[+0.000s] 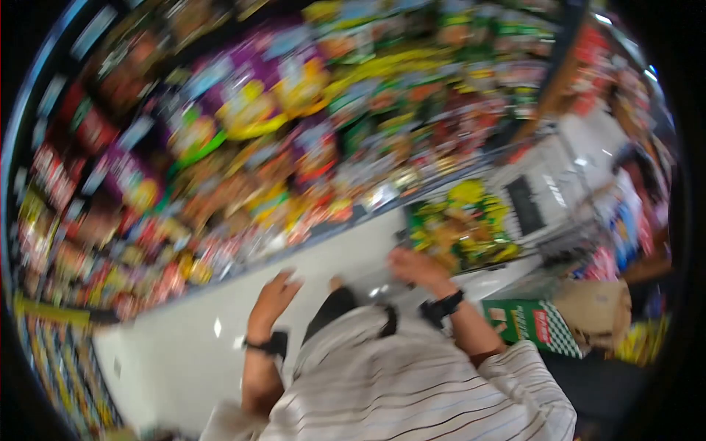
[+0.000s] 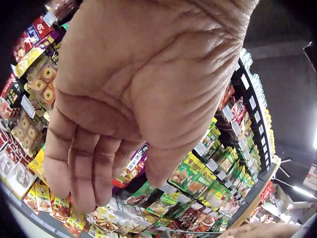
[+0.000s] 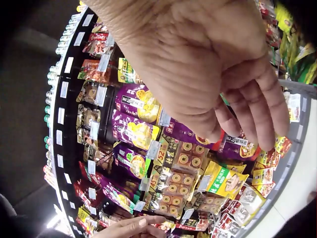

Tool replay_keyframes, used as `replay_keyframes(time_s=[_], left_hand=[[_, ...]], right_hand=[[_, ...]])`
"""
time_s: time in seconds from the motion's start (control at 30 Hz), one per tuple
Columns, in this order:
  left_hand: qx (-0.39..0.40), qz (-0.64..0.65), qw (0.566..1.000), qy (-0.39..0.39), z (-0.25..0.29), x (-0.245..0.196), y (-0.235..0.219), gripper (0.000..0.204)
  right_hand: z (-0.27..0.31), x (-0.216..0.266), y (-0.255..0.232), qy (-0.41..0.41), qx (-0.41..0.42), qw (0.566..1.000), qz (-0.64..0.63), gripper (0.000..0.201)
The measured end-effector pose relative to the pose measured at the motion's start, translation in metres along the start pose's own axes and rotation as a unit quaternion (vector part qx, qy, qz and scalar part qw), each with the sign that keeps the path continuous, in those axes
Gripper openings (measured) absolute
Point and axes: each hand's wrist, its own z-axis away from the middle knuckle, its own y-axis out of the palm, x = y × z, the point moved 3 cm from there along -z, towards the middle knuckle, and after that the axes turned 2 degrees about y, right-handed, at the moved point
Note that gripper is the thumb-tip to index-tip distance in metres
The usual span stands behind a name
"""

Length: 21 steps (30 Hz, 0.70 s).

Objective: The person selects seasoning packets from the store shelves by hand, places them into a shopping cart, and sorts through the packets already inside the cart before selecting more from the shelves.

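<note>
My left hand (image 1: 273, 301) hangs over the pale floor in front of a packed shelf, its fingers loosely bent and holding nothing. In the left wrist view the palm (image 2: 148, 84) faces the camera, with racks of packets behind it. To the right, my right hand (image 1: 419, 268) is beside yellow-and-green packets (image 1: 463, 228) at the aisle side. Its relaxed fingers (image 3: 270, 99) hold nothing in the right wrist view. Purple pouches (image 3: 134, 131) and a yellow pouch (image 3: 225, 181) hang on the shelf beyond that hand. The head view is blurred.
Tiers of bagged goods (image 1: 250, 95) run along the far side, bordered by a grey shelf edge (image 1: 323, 235). A green checkered carton (image 1: 526, 323) and a brown paper bag (image 1: 596, 309) stand at the right. Glossy floor (image 1: 176, 360) lies below the shelf.
</note>
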Motion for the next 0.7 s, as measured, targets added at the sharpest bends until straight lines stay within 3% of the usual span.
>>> replay_keyframes(time_s=[0.03,0.07,0.1,0.13,0.27,0.5,0.7], left_hand=[[0.020,0.006,1.000,-0.011,-0.006,0.005,0.003,0.051],[0.026,0.010,0.999,-0.017,-0.011,0.009,0.006,0.050],[0.041,0.012,0.999,-0.015,-0.020,0.016,0.011,0.050],[0.053,0.033,0.998,-0.033,-0.026,0.012,0.016,0.051],[0.093,0.051,0.994,-0.039,-0.050,-0.016,0.033,0.053],[0.135,0.016,0.990,0.034,-0.091,-0.026,0.062,0.053],[0.163,-0.007,0.986,0.043,-0.102,-0.028,0.064,0.057]], right_hand=[[-0.009,-0.025,0.012,-0.006,-0.006,1.000,0.013,0.032],[-0.011,-0.027,0.013,0.044,0.003,0.999,-0.012,0.029],[-0.007,-0.014,0.006,-0.004,-0.029,1.000,-0.005,0.029],[-0.008,-0.029,0.008,0.017,-0.041,0.999,-0.019,0.029],[0.024,0.002,-0.028,0.117,-0.063,0.991,-0.004,0.030],[0.053,-0.045,-0.025,0.123,-0.112,0.983,-0.083,0.032],[0.061,-0.024,-0.038,0.147,-0.134,0.975,-0.104,0.029]])
